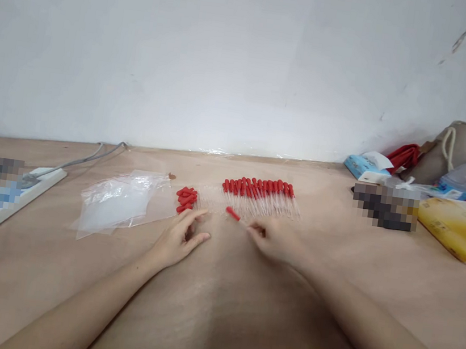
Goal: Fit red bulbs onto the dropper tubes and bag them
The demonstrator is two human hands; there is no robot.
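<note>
- Right hand (272,238): pinching the clear stem of a red-tipped dropper (233,213), held above or on the table (214,315), can't tell.
- Left hand (179,239): thumb and fingers parted, near red bulb pile (186,197).
- Dropper row (259,188) behind; clear bags (115,205) left.

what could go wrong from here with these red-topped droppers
The right hand seems to have its grip near the thin end of a red-bulbed clear dropper, which might slip or swivel.
The left hand is very close to a loose pile of red-bulbed droppers and could scatter it.
A closely packed row of red-bulbed droppers could be knocked askew if the right hand brushes it.
</note>
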